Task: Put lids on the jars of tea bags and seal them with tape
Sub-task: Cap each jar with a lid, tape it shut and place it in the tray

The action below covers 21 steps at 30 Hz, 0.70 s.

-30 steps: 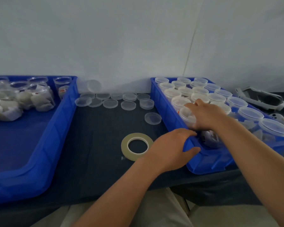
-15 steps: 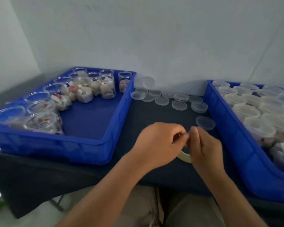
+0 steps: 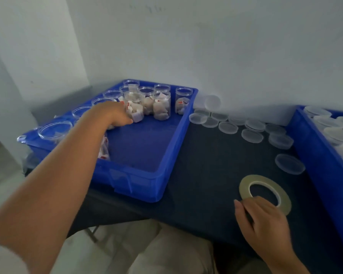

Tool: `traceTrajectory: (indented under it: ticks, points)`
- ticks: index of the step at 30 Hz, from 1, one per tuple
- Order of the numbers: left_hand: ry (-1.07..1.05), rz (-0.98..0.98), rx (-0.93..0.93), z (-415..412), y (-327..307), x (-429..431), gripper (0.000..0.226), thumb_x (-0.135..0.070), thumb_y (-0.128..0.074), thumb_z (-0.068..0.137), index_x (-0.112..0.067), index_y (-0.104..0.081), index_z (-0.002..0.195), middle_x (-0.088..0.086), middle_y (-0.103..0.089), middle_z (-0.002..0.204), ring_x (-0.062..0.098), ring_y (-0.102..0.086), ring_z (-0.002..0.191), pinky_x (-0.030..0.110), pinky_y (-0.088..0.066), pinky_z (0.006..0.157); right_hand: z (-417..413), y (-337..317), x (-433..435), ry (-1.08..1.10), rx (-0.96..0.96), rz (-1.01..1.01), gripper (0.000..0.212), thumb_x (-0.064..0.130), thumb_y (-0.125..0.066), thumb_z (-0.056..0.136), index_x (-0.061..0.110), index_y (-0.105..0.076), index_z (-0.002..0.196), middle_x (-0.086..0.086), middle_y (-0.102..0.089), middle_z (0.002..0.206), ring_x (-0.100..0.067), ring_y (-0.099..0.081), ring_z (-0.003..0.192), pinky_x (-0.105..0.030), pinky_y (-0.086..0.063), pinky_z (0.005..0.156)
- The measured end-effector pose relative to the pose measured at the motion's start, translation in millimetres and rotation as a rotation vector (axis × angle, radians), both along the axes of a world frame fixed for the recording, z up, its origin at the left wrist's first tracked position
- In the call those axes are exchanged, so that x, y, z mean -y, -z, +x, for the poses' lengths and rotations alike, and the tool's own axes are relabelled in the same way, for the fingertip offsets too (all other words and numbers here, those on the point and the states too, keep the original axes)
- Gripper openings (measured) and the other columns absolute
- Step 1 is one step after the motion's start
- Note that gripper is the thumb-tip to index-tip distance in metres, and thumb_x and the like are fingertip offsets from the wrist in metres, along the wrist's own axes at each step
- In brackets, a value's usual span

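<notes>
Dark cloth covers the table (image 3: 206,175), w/ a pale wall behind. Half a second ago both hands met at the tape roll (image 3: 265,191); now the left hand (image 3: 111,115) is out in the left blue crate (image 3: 147,186), closing round an open jar of tea bags (image 3: 134,106) near its far edge; how firm the grip is, I cannot tell. The right hand (image 3: 263,224) rests on the roll's near rim, fingers loosely curled. So prob. a new jar cycle begins. Loose lids (image 3: 251,135) wait by the table's far edge. No readable text anywhere.

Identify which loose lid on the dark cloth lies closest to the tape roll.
The lone lid just beyond the tape roll, beside the right blue bin; the others cluster farther back by the wall.
</notes>
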<state>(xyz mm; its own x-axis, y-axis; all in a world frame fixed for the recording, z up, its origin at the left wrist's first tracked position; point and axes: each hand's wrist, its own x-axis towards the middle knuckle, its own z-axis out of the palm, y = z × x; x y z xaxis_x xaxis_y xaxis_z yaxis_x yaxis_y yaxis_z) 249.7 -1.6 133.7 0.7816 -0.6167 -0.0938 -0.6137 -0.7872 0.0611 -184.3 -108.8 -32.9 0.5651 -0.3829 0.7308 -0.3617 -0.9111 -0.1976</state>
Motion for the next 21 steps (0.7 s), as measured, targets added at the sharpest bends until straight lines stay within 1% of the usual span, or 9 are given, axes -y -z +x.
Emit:
traceTrajectory:
  ticks: [3,5,8,12,14,16,18,19,21]
  points:
    - [-0.218,0.022,0.02,32,15,2,0.088,-0.056,-0.068,0.093,-0.023,-0.027,0.164,0.016,-0.025,0.169,0.043,-0.024,0.154,0.065,-0.027,0.121,3,3,3,-0.003,0.008,-0.016,0.046,0.03,-0.055,0.101,0.014,-0.06,0.059,0.01,-0.049,0.058,-0.008,-0.045,0.051,-0.026,-0.039,0.047]
    - [-0.283,0.047,0.008,40,28,2,0.096,-0.059,-0.067,0.093,-0.033,-0.011,0.167,0.012,-0.004,0.175,0.046,-0.008,0.158,0.075,-0.017,0.118,5,3,4,-0.005,0.013,-0.018,0.046,0.028,-0.056,0.101,0.013,-0.059,0.058,0.01,-0.048,0.057,-0.008,-0.043,0.05,-0.024,-0.038,0.05]
    - [-0.284,0.043,0.011,48,39,7,0.096,-0.047,-0.07,0.095,-0.04,-0.005,0.166,0.008,0.005,0.175,0.049,-0.012,0.157,0.08,-0.02,0.113,6,5,7,-0.012,0.009,-0.001,0.045,0.028,-0.056,0.1,0.014,-0.059,0.057,0.011,-0.047,0.057,-0.007,-0.042,0.05,-0.027,-0.039,0.052]
    - [-0.357,0.002,-0.001,65,40,11,0.106,-0.042,-0.073,0.092,-0.035,0.002,0.165,0.01,0.002,0.175,0.052,-0.023,0.153,0.078,-0.028,0.11,6,6,8,-0.019,-0.01,0.017,0.046,0.029,-0.056,0.1,0.014,-0.058,0.057,0.01,-0.046,0.057,-0.007,-0.042,0.049,-0.028,-0.039,0.052]
    - [-0.397,0.002,-0.053,81,41,8,0.105,-0.042,-0.072,0.091,-0.031,0.001,0.166,0.014,-0.009,0.174,0.053,-0.028,0.151,0.074,-0.031,0.114,7,5,8,-0.027,-0.018,0.023,0.046,0.029,-0.056,0.101,0.014,-0.057,0.057,0.01,-0.045,0.057,-0.007,-0.04,0.05,-0.028,-0.038,0.054]
    - [-0.366,0.033,-0.075,93,41,5,0.095,-0.034,-0.071,0.09,-0.021,-0.014,0.165,0.018,-0.033,0.166,0.049,-0.041,0.143,0.066,-0.039,0.113,6,4,7,-0.03,-0.027,0.037,0.046,0.03,-0.056,0.101,0.014,-0.057,0.058,0.011,-0.045,0.057,-0.007,-0.041,0.05,-0.028,-0.038,0.052]
    - [-0.313,0.027,-0.015,98,42,5,0.076,-0.022,-0.066,0.087,-0.012,-0.034,0.155,0.021,-0.055,0.147,0.046,-0.056,0.127,0.06,-0.049,0.105,5,3,7,-0.036,-0.039,0.064,0.045,0.031,-0.055,0.101,0.014,-0.059,0.06,0.01,-0.047,0.057,-0.008,-0.044,0.05,-0.028,-0.041,0.049]
    - [-0.305,0.022,0.02,98,43,5,0.071,-0.016,-0.063,0.086,-0.011,-0.038,0.153,0.022,-0.059,0.142,0.046,-0.059,0.122,0.059,-0.051,0.102,5,2,7,-0.039,-0.045,0.077,0.044,0.032,-0.055,0.101,0.015,-0.061,0.061,0.011,-0.048,0.058,-0.008,-0.046,0.051,-0.03,-0.043,0.048]
    - [-0.286,0.029,0.055,95,44,5,0.072,-0.013,-0.06,0.09,-0.015,-0.034,0.158,0.02,-0.056,0.147,0.045,-0.056,0.126,0.06,-0.049,0.104,4,1,7,-0.036,-0.054,0.097,0.044,0.034,-0.054,0.101,0.016,-0.062,0.062,0.011,-0.049,0.058,-0.008,-0.048,0.051,-0.032,-0.045,0.047]
